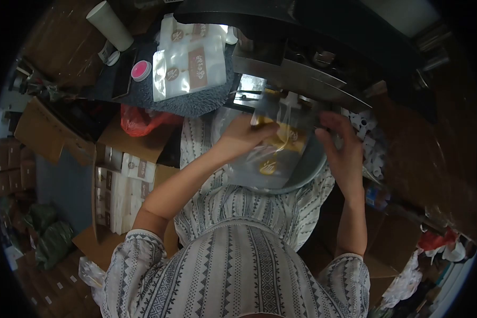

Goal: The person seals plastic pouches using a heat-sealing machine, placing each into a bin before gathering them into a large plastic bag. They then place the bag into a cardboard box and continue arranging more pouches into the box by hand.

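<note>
My left hand [247,136] is closed on a clear plastic bag [270,168] with yellow print, its thumb lying over the bag's face. The bag hangs tilted over a grey-green basin [314,174] on the lap, just below the front of a dark machine [302,66] with a metal edge. To the right of the bag is my right hand [345,151], its thumb and curled fingers apart, with nothing visible between them. Slight blur covers its fingertips near the bag's edge.
Printed plastic pouches [191,66] lie on a fluffy grey cloth [209,102], beside a pink-topped round tub [141,70]. An open cardboard box [103,204] at left holds more packets. White plastic parts [373,146] are heaped at right; a red bag [138,121] hangs below the table.
</note>
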